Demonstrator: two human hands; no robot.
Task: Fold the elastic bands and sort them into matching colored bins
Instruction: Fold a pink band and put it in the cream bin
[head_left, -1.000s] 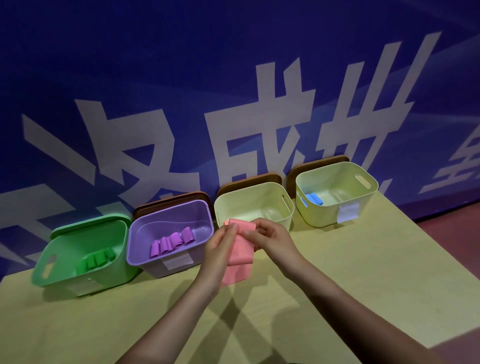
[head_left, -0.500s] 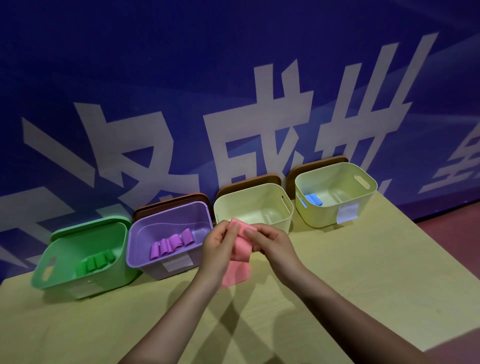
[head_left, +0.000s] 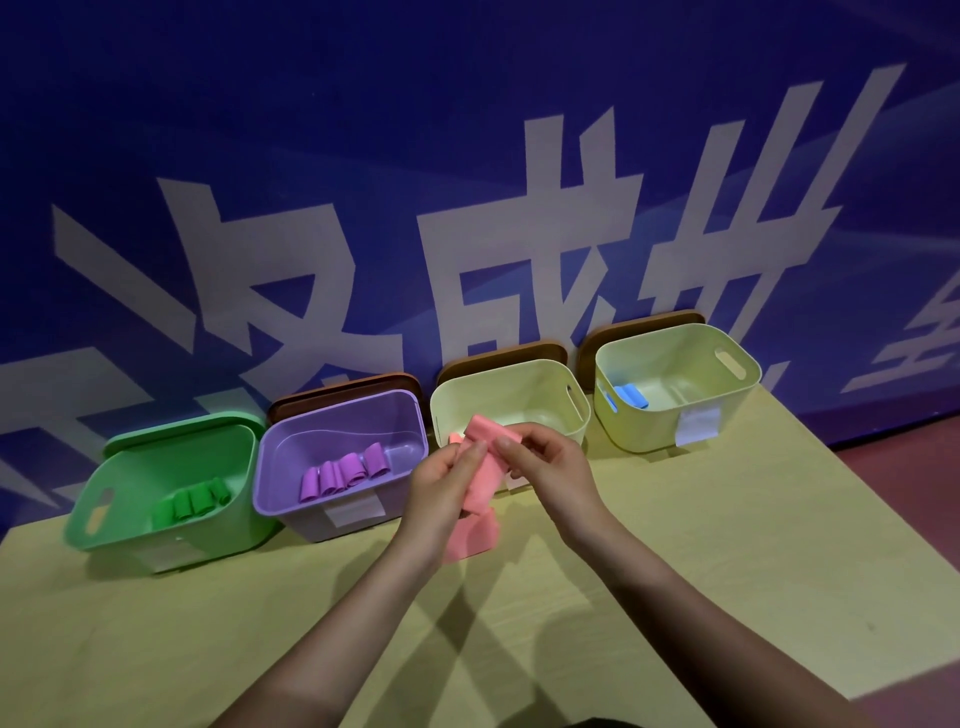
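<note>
A pink elastic band (head_left: 480, 483) hangs between my hands above the table, partly folded, its lower end touching the tabletop. My left hand (head_left: 441, 483) pinches its upper left side and my right hand (head_left: 540, 462) pinches its top right fold. Along the wall stand four bins: a green bin (head_left: 130, 499) with green folded bands (head_left: 192, 501), a purple bin (head_left: 291, 457) with purple folded bands (head_left: 345, 470), a pale yellow bin (head_left: 519, 379) just behind my hands, and a second pale yellow bin (head_left: 727, 395) holding a blue folded band (head_left: 628, 395).
The bins sit on a light wooden table (head_left: 675, 571) against a blue wall with white characters. Brown lids (head_left: 343, 387) lean behind three of the bins. The table's right edge drops to a reddish floor (head_left: 914, 478).
The band's hanging length has been drawn up and folded over at the top; my hands have stayed in front of the middle pale yellow bin.
</note>
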